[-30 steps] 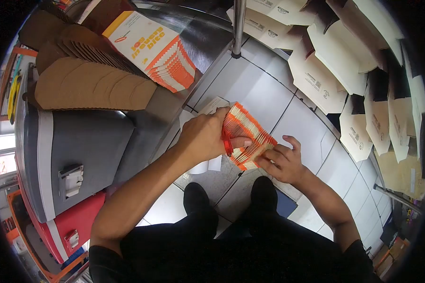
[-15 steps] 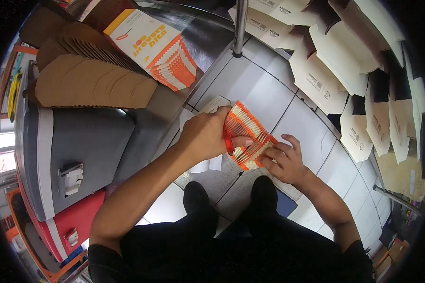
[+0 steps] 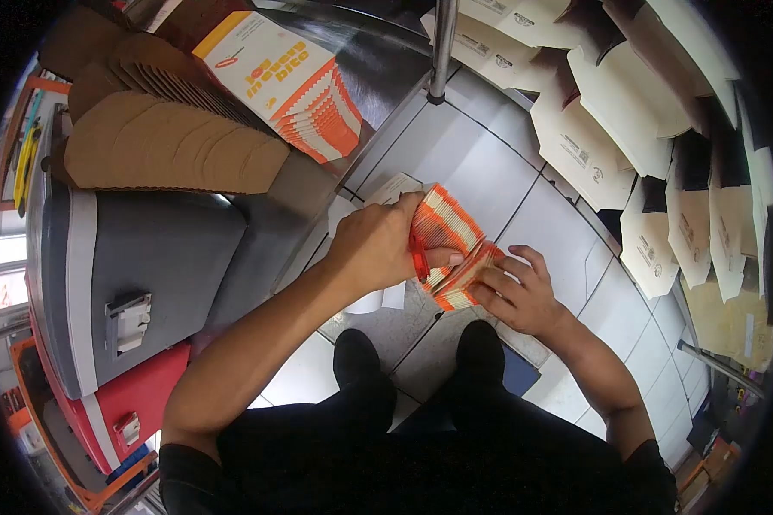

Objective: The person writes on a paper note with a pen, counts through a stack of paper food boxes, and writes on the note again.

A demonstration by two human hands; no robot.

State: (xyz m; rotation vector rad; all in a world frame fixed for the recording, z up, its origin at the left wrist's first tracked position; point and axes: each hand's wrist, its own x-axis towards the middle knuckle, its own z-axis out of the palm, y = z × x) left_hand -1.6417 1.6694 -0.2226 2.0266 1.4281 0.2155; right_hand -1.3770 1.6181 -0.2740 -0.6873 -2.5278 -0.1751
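Observation:
A thick stack of orange-and-cream striped paper cartons, seen by its layered edges, is held above the floor in front of my body. My left hand is closed round its left side, with the thumb lying across the edges. A red object shows beside that thumb; I cannot make out its kind. On the stack's right part, my right hand has its fingers bent against the edges, partly hiding them. A split runs through the stack between the two hands.
At upper left, brown cardboard pieces and a pile of printed striped cartons lie above a grey cooler box. A red box is below. White open boxes fill the upper right. A metal post stands behind the tiled floor.
The stack's edges have parted into a clearer split near my right fingers. My left hand keeps its grip, and both hands have barely moved.

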